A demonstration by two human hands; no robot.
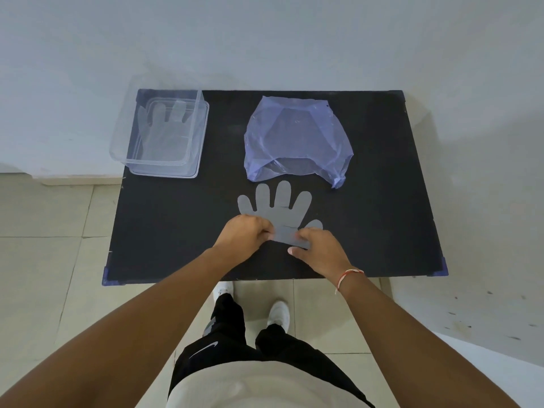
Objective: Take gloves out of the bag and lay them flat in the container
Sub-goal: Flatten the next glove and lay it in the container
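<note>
Gloves, thin translucent grey plastic, two seen: one on the table, one in the container. Nearest the camera, black trousers (pixel 223 346) carrying a white swoosh logo with no lettering, a pale top below them, and two white shoes (pixel 278 315) on the tiled floor. Both forearms reach forward over the near table edge; a red-and-white thread band (pixel 347 277) circles the right wrist. Left hand (pixel 245 235), fingers curled, pinches the left side of the glove's cuff. Right hand (pixel 319 250) pinches the right side of the same cuff, thumb stretched out low toward the table. Glove on table (pixel 279 212): lying flat on the black table (pixel 176 231), cuff toward the person, five fingers fanned out and pointing away toward the bag, a faint crease crossing the palm; no print or writing visible on it. Table corners show blue edging. Bag (pixel 297 139): thin bluish-violet clear plastic, crumpled and puffed, resting just beyond the glove's fingertips near the table's middle, its opening facing the person; no label legible. Container (pixel 194 136): clear rectangular plastic tub at the far left corner of the table, well apart from the bag, unlabelled. Glove in container (pixel 162 134): lying flat on the bottom, fingers pointing away toward the wall.
</note>
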